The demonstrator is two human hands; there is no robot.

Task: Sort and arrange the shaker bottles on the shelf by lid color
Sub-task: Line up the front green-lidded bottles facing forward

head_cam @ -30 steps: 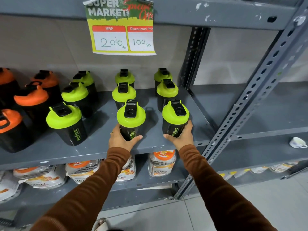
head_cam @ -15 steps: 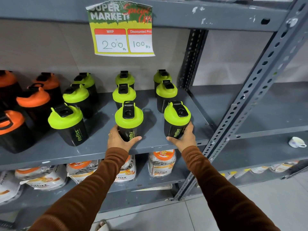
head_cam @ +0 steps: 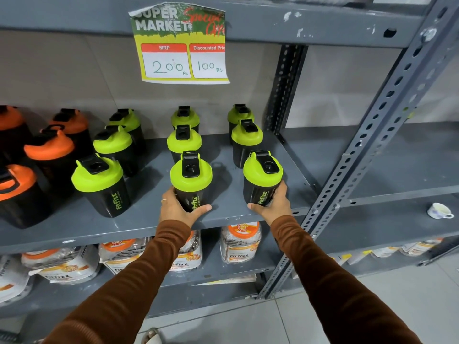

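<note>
Both-handed at this moment: the left hand (head_cam: 177, 209) was wrapped around the black body of the front middle shaker bottle (head_cam: 190, 181), thumb across its base toward the front edge of the shelf (head_cam: 139, 224). The right hand (head_cam: 274, 203) was closed likewise on the front right shaker bottle (head_cam: 262, 178), fingers behind, thumb in front. Both bottles stood upright on the grey metal shelf, green lids with black flip caps on top, well apart from each other.

Behind each, two more green-lidded bottles (head_cam: 184, 142) sat in a line running to the back wall. A third green column stood to the left, its front bottle (head_cam: 100, 186) near the shelf edge. Orange-lidded bottles (head_cam: 49, 147) were grouped at the far left, beside the green ones.

A price tag (head_cam: 182, 45) hung from the shelf above, reading 200 and 100. Jars with orange lids (head_cam: 240, 242) filled the shelf below. A small white cup (head_cam: 439, 211) sat on the neighbouring rack to the right. Sleeves were rust-brown.
</note>
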